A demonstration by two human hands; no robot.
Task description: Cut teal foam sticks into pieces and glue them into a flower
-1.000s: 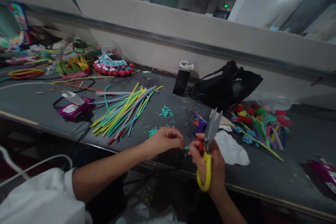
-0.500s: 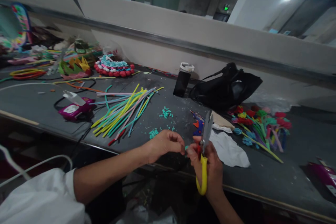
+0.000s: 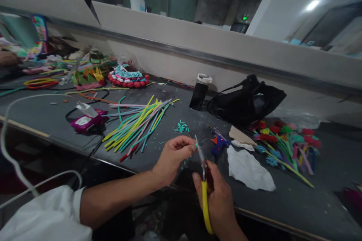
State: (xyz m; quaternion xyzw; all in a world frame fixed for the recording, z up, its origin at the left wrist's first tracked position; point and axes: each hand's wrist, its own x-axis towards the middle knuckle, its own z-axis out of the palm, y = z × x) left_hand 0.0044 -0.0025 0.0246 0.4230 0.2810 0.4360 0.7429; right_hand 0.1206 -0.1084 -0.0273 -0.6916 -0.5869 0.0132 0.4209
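Observation:
My left hand (image 3: 172, 159) is closed in a pinch near the table's front edge. A tiny teal piece (image 3: 196, 145) pokes out at its fingertips. In my right hand (image 3: 222, 194) is a pair of scissors (image 3: 207, 205) with a yellow handle, blades pointing up and leaning left. The blade tips are beside the teal piece; I cannot tell if they touch it. Just behind my left hand lies a small heap of cut teal bits (image 3: 181, 126). To its left is a loose bundle of yellow, teal, pink and blue fuzzy pipe cleaners (image 3: 138, 124).
A blue glue gun (image 3: 220, 142) and crumpled white paper (image 3: 249, 167) lie to the right, near pipe-cleaner flowers (image 3: 288, 139). Behind stand a dark bottle (image 3: 199, 94) and a black bag (image 3: 243, 103). A purple device (image 3: 89, 120) with cables sits left.
My right hand has brought the scissors lower, their blades swinging left to the left fingertips. My left hand has risen slightly, the teal piece now pointing up. The view has shifted a little.

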